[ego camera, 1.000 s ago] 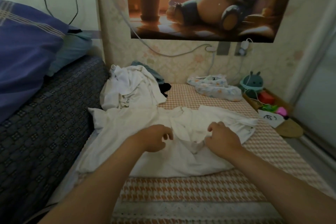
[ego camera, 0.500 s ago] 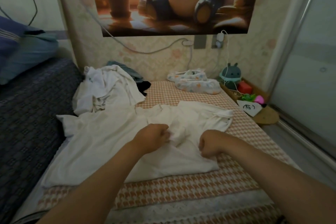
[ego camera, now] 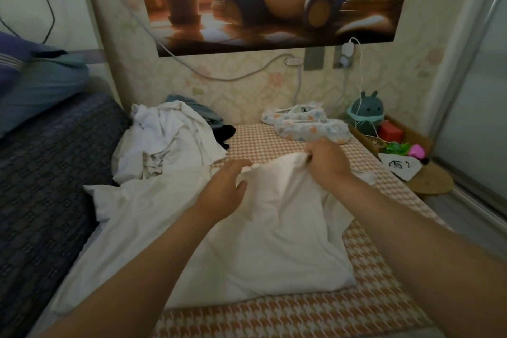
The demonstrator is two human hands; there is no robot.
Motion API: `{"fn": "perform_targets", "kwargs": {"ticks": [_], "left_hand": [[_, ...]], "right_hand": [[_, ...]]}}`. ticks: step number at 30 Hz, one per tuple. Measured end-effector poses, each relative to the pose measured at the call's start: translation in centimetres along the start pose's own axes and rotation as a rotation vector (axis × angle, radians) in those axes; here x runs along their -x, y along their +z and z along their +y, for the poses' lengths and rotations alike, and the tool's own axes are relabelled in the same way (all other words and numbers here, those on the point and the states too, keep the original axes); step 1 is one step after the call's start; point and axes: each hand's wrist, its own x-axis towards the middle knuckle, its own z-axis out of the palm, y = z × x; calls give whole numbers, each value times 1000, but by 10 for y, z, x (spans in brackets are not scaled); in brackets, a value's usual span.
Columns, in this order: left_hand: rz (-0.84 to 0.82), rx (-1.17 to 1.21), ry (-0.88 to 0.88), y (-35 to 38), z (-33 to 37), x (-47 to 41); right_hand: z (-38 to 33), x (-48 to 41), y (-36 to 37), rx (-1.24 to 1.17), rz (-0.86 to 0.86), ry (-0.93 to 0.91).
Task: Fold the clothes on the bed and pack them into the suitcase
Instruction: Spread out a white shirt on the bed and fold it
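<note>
Shirt [ego camera: 274,230] in grip of left hand [ego camera: 226,189] and right hand [ego camera: 327,163], crumpled clothes pile [ego camera: 170,143] just behind, patterned bundle [ego camera: 310,126] beyond.

Holding up the far edge of a big white shirt [ego camera: 274,241], pinched in the left hand [ego camera: 225,186] and the right hand [ego camera: 327,162], with the rest lying soft and wrinkly across the middle of the bed [ego camera: 274,140]. Heaped at the far end of the bed, toward its left: a messy pile of clothes [ego camera: 167,143], mostly white, with bits of blue and black poking out behind.
</note>
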Motion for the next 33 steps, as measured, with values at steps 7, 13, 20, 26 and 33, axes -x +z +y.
{"fn": "perform_targets", "kwargs": {"ticks": [7, 13, 20, 26, 33], "left_hand": [[-572, -416, -275, 27, -71, -2], [-420, -407, -207, 33, -81, -29], [-320, -442, -260, 26, -105, -41], [-438, -346, -394, 17, -108, -48], [-43, -502, -191, 13, -112, -47]], "right_hand": [[21, -10, 44, 425, -497, 16], [12, -28, 55, 265, -309, -170], [52, -27, 72, 649, -463, 30], [52, -23, 71, 225, -386, -205], [50, -23, 62, 486, -283, -289]]}}
